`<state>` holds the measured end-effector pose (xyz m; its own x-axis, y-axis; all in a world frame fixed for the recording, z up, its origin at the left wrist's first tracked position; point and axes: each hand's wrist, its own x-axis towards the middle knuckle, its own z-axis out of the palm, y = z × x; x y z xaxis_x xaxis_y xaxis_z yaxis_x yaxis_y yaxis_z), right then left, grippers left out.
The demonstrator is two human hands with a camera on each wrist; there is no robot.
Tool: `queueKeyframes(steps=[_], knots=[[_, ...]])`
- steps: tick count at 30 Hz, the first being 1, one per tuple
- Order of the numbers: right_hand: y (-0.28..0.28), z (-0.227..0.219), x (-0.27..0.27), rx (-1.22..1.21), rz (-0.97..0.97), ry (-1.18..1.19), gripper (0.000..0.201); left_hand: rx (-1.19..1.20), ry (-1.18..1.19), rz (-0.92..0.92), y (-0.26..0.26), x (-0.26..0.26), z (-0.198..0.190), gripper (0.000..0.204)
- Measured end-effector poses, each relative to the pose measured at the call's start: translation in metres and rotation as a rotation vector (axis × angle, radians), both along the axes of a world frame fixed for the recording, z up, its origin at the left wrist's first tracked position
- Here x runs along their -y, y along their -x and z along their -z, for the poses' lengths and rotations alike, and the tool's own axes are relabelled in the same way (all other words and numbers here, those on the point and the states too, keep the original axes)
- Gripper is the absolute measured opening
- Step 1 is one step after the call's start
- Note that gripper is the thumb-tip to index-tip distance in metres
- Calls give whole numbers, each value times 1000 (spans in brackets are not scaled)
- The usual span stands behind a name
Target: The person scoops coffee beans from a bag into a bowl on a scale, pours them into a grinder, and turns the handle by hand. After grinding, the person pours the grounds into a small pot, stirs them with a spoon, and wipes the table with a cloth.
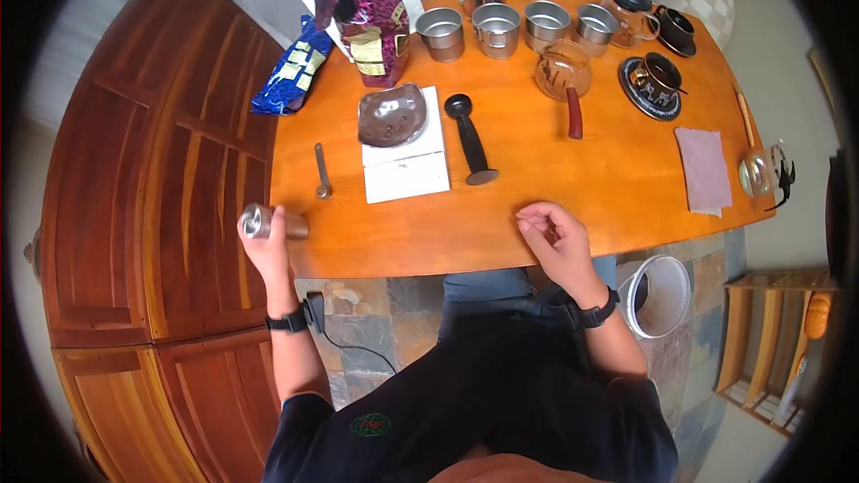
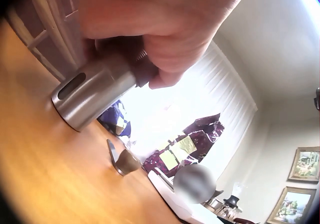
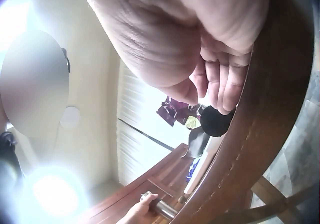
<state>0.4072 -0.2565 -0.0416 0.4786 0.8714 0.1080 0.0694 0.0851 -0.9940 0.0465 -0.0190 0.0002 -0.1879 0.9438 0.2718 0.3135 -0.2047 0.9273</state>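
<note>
Cylinder point(image 2: 97, 91), metal | likely stiff, slick; we'd hold mid-barrel | left hand point(image 1: 269, 246) grips it | right hand point(image 1: 562, 243) relaxed, empty

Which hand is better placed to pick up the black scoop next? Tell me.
The right hand, I'd say: it looks empty and is nearer the black scoop, while the left hand grips the metal cylinder.
</note>
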Motion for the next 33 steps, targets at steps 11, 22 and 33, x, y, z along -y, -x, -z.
queueKeyframes(steps=[11,22,33], knots=[[42,-75,-22,483,-293,-79,64,129,60,614,-110,107,1,54],[61,-69,-50,526,-110,-204,49,115,84,930,-187,137,21,54],[49,-63,-63,303,-338,-245,32,25,-15,946,-181,124,20,56]])
